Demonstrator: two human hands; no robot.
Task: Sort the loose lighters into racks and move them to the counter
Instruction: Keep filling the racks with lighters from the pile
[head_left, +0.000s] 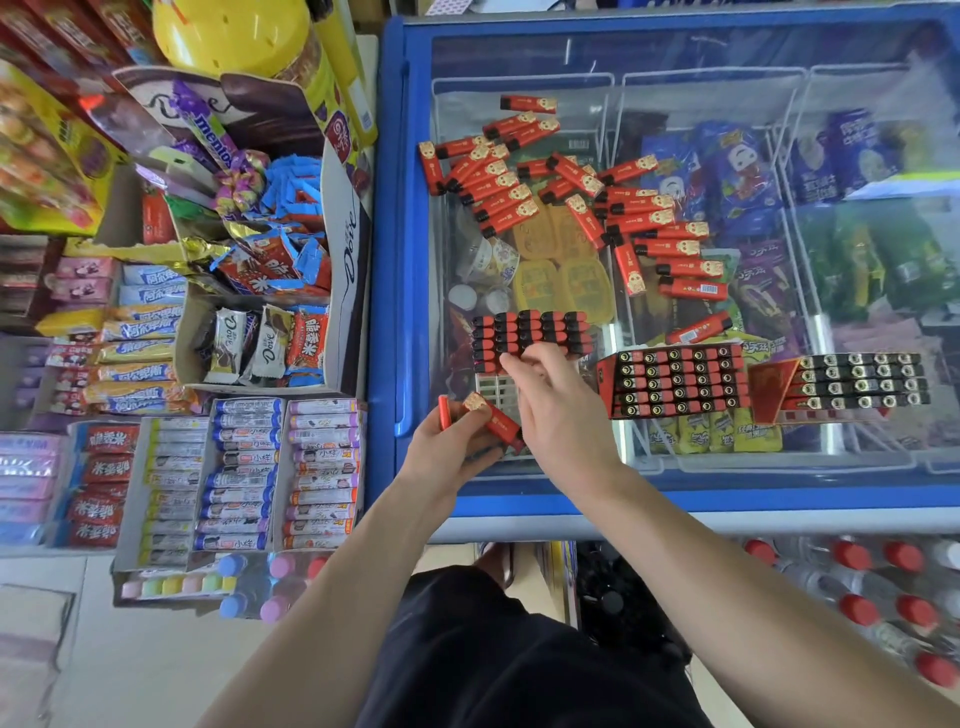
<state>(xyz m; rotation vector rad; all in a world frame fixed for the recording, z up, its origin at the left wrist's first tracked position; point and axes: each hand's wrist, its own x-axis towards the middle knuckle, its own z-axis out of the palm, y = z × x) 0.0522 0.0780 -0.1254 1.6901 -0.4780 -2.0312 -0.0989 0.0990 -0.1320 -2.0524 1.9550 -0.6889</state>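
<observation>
Lighters (574, 200) in red with black caps lie scattered over the glass lid of a blue chest freezer (387, 270), mostly toward its far left corner and middle. Near the front left edge stands a half-filled rack (530, 338), its back rows full of lighters (the front slots show bare grey). The left hand (452, 452) curls round a few red lighters (496, 418) just in front of that rack. The right hand (558, 410) reaches over the rack's front rows with fingers bent at the lighter tops; whether it pinches one I cannot tell. Two filled racks (675, 384) (852, 382) sit side by side to the right, near the front edge. Candy boxes (270, 332) crowd the shelf left of the freezer.
</observation>
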